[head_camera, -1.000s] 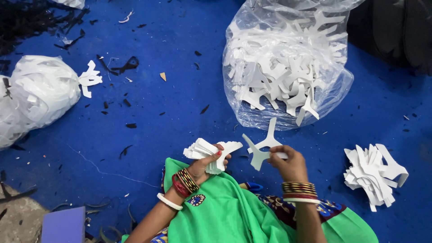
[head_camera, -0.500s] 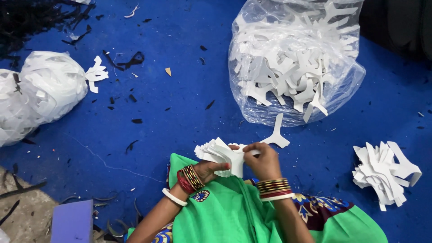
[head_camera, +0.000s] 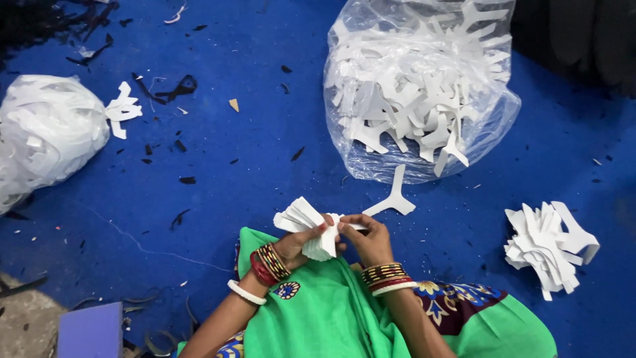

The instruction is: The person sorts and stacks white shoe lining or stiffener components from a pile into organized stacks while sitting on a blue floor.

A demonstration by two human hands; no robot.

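left hand (head_camera: 301,244): closed around fanned stack of white cutouts (head_camera: 306,227), keeping edges aligned | right hand (head_camera: 366,237): fingers pinching stack's near end, steadying it | loose Y-shaped cutout (head_camera: 395,199): on blue floor (head_camera: 218,166) just beyond right hand | clear bag (head_camera: 417,86): farther ahead, within reach | finished pile (head_camera: 546,242): right of hands

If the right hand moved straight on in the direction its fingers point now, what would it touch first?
The right hand points toward the person's left, at the stack of white cut-outs held in the left hand. It already touches that stack, so it would likely press into it first.
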